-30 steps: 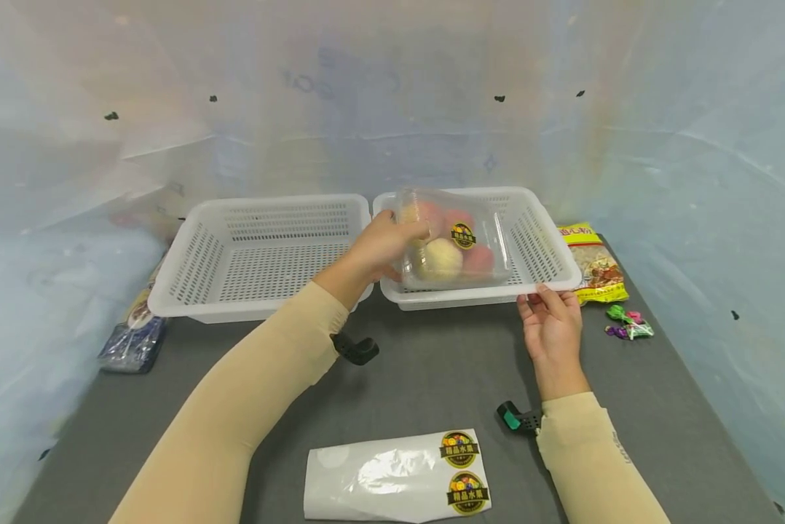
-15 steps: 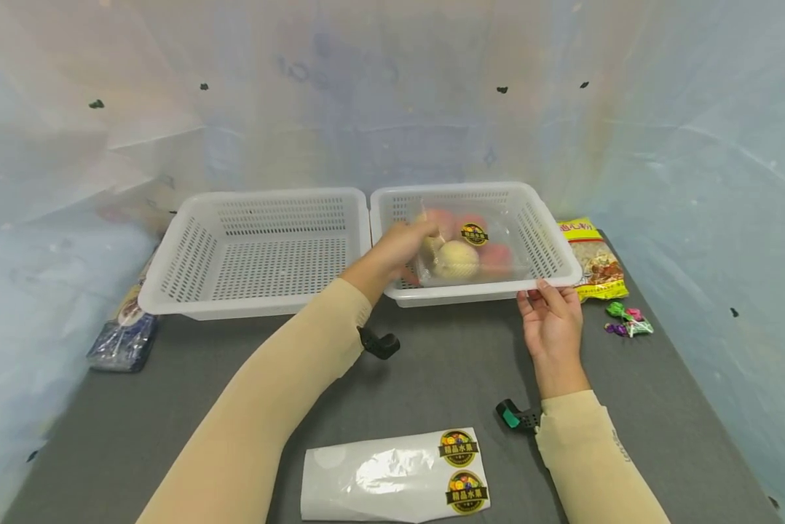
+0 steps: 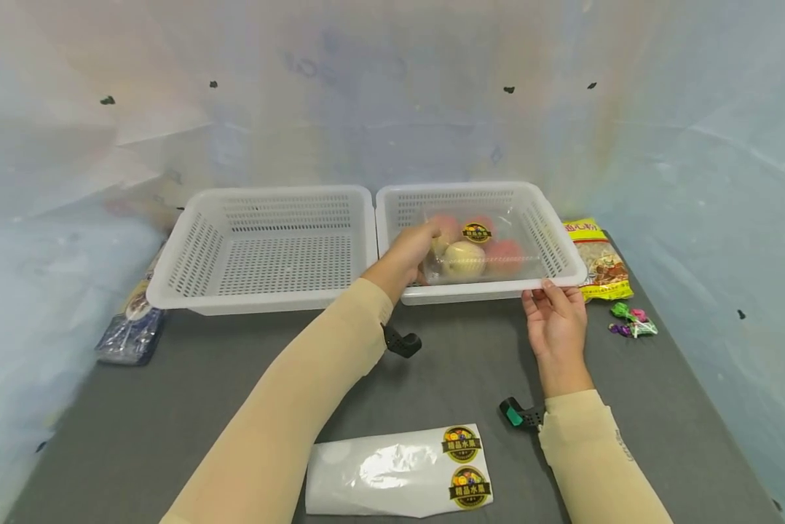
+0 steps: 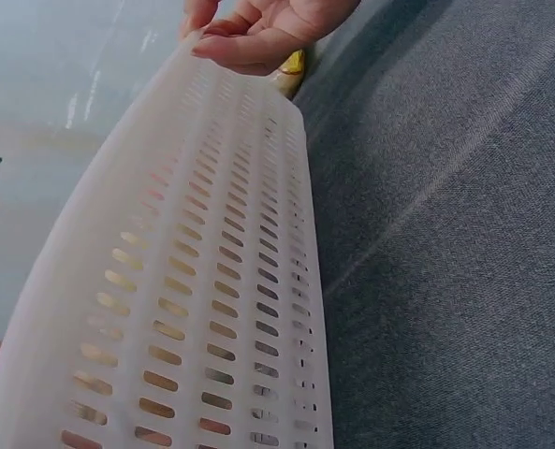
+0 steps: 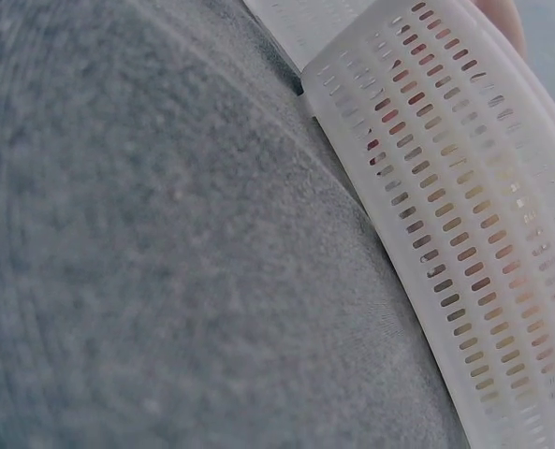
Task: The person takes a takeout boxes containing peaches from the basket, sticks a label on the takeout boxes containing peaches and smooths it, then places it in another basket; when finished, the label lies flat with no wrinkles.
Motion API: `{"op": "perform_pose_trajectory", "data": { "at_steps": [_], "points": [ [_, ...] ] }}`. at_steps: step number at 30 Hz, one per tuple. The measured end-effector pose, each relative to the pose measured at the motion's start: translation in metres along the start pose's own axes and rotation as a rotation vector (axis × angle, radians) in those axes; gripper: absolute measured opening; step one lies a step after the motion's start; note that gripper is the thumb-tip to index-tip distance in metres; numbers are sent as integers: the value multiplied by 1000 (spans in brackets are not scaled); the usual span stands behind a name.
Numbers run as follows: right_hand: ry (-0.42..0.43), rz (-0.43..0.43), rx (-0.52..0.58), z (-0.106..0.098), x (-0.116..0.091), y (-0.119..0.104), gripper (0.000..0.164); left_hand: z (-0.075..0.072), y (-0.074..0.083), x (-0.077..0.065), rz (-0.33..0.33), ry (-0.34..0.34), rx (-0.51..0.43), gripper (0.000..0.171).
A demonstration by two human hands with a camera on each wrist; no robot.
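Note:
My left hand (image 3: 407, 256) reaches into the right white basket (image 3: 464, 292) and grips the left end of a clear plastic fruit box (image 3: 483, 251). Through its lid show red and pale yellow round fruits and a black-and-gold round label. The box lies low inside the basket; the far fingers are hidden behind it. At the front right corner my right hand (image 3: 555, 320), palm up, pinches the basket's rim between thumb and fingers. The left wrist view shows the perforated basket side (image 4: 211, 243) and this right hand (image 4: 277, 28) at its far end.
A second white basket (image 3: 281, 269) stands close on the left. A yellow food bag (image 3: 602, 266) and wrapped candies (image 3: 631, 320) lie right, a dark blue packet (image 3: 130, 331) left. A white sticker sheet (image 3: 392, 473) with two round labels lies in front.
My left hand has moved right and lowered the fruit box into the right basket. The right hand has stayed on the rim.

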State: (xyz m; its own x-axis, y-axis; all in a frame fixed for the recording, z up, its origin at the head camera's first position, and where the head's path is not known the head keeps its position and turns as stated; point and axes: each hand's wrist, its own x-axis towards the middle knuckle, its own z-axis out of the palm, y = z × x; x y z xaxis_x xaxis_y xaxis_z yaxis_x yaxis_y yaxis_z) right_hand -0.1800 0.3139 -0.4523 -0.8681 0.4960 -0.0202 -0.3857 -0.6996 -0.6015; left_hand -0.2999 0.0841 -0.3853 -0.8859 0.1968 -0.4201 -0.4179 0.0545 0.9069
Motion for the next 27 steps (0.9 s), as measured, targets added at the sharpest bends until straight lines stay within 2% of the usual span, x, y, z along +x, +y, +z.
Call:
{"op": "perform_pose_trajectory", "data": {
  "at_steps": [3, 8, 11, 14, 16, 19, 23, 27],
  "points": [
    [10, 5, -8, -1, 3, 1, 26, -2, 0, -1, 20, -33, 36, 44],
    [23, 4, -4, 0, 7, 3, 24, -10, 9, -10, 70, -89, 43, 54],
    [28, 12, -4, 0, 10, 4, 23, -21, 19, -20, 108, -103, 36, 60],
    [33, 6, -19, -1, 12, 6, 21, -37, 27, -31, 158, -134, 75, 62],
    [34, 3, -47, -2, 14, 6, 20, -49, 31, -38, 189, -140, 132, 63],
    [51, 29, -77, -3, 15, 2, 20, -65, 29, -49, 241, -122, 266, 62],
    [61, 154, -128, -6, 10, -11, 18, -88, 18, -66, 320, -103, 478, 57],
    [-40, 312, -286, -6, 0, -30, 17, -113, 2, -82, 421, -70, 638, 51]
  ]
}}
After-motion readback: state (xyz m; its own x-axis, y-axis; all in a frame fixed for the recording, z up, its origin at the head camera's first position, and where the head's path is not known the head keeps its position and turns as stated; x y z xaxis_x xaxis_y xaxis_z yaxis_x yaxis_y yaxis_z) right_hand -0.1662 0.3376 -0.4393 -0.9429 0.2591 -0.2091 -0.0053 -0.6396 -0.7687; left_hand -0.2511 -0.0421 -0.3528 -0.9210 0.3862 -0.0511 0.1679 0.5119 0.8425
